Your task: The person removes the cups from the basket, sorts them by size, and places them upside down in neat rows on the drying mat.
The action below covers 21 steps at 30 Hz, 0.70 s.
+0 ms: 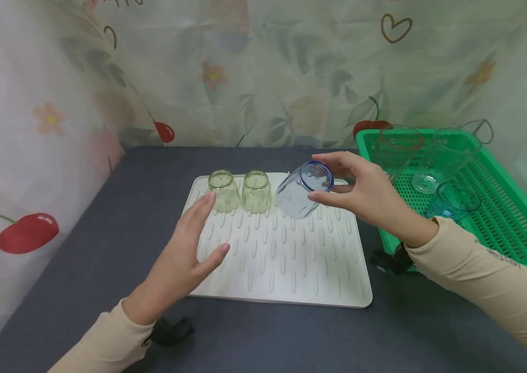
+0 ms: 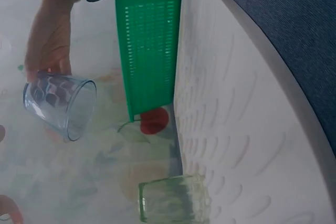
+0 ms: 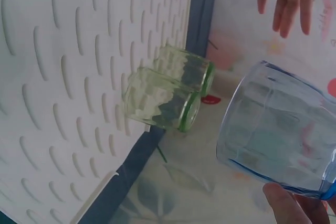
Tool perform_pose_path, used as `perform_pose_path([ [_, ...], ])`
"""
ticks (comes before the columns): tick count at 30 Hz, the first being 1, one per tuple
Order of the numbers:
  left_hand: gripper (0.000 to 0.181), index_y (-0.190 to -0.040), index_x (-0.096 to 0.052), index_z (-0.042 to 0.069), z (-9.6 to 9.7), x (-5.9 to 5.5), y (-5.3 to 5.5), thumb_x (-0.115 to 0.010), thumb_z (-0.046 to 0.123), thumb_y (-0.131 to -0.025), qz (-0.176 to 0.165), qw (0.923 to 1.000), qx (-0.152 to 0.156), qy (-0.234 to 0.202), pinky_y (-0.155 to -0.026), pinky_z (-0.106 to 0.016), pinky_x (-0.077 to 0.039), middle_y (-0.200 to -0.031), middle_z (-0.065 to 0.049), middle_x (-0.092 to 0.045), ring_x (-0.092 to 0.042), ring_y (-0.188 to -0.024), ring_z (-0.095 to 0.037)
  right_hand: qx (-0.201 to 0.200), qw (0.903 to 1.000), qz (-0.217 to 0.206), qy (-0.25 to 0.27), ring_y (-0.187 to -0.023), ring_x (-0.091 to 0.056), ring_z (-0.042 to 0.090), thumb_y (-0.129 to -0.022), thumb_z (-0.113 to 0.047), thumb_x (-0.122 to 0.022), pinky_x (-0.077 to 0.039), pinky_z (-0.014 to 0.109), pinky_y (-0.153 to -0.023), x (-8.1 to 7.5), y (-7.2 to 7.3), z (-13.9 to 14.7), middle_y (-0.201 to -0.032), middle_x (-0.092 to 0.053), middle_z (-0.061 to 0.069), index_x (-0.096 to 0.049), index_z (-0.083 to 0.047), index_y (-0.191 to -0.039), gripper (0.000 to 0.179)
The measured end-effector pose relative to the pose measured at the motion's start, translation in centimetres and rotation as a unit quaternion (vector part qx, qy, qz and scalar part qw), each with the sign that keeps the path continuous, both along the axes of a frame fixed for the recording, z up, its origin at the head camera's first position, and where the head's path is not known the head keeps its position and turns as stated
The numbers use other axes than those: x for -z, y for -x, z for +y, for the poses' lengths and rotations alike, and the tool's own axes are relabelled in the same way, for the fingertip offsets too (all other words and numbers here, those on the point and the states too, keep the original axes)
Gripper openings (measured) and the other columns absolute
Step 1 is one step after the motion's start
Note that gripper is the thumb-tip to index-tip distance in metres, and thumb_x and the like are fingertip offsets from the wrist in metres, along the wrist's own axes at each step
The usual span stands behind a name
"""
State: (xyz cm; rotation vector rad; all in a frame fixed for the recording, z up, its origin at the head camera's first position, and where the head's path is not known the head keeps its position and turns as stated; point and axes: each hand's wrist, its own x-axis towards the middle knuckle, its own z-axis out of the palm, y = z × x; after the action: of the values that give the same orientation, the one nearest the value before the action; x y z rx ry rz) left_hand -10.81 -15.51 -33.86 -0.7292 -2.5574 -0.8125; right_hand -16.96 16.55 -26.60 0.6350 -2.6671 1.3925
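My right hand [image 1: 361,189] holds a clear glass tumbler [image 1: 298,194] with a blue rim, thumb and fingers gripping it near that rim. The tumbler is tilted above the right back part of a white ribbed mat [image 1: 287,264]. In the right wrist view, my right fingers [image 3: 291,208] touch the rim end of the tumbler. My left hand [image 1: 181,259] is held over the mat's left edge, fingers extended and thumb apart, with nothing in it. Behind it, two pale green glasses [image 1: 223,192] [image 1: 256,192] stand side by side on the mat, green rims uppermost.
A green plastic basket [image 1: 520,207] sits at the right of the dark table [image 1: 119,223]. Inside are a red-rimmed glass [image 1: 396,147], a clear glass with a handle [image 1: 450,150] and a blue glass [image 1: 454,202]. A patterned curtain [image 1: 268,77] hangs behind the table.
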Motion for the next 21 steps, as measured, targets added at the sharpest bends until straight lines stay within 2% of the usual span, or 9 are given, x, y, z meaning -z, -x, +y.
perform_pose_path([
  [6, 0.091, -0.156, -0.016, 0.013, -0.8, 1.4, 0.3, -0.072, 0.029, -0.085, -0.007, 0.9974, -0.026, 0.067, -0.107, -0.056, -0.036, -0.158, -0.018, -0.021, -0.022, -0.145, -0.034, 0.026, 0.9986, -0.022, -0.039, -0.118, -0.059, 0.021, -0.079, -0.028, -0.081, -0.053, 0.042, -0.088, 0.8, 2.5, -0.9, -0.127, -0.060, 0.003, -0.058, -0.017, -0.132, 0.059],
  [11, 0.092, -0.156, -0.017, 0.011, -1.1, 2.6, 0.8, -0.070, 0.038, -0.086, -0.027, 0.9920, -0.036, 0.118, -0.111, -0.062, -0.025, -0.158, -0.020, -0.020, -0.020, -0.146, -0.038, 0.037, 0.9956, -0.043, -0.074, -0.120, -0.056, 0.024, -0.078, -0.033, -0.081, -0.049, 0.044, -0.092, 1.6, 4.2, -1.5, -0.130, -0.058, 0.006, -0.056, -0.017, -0.133, 0.062],
  [21, 0.094, -0.154, -0.021, 0.004, -1.4, 5.0, 1.3, -0.065, 0.052, -0.086, -0.108, 0.9716, -0.050, 0.205, -0.110, -0.067, -0.019, -0.157, -0.027, -0.016, -0.015, -0.146, -0.044, 0.055, 0.9893, -0.101, -0.090, -0.119, -0.055, 0.025, -0.078, -0.031, -0.082, -0.048, 0.043, -0.095, 3.5, 6.5, -2.8, -0.126, -0.059, 0.008, -0.054, -0.013, -0.131, 0.062],
])
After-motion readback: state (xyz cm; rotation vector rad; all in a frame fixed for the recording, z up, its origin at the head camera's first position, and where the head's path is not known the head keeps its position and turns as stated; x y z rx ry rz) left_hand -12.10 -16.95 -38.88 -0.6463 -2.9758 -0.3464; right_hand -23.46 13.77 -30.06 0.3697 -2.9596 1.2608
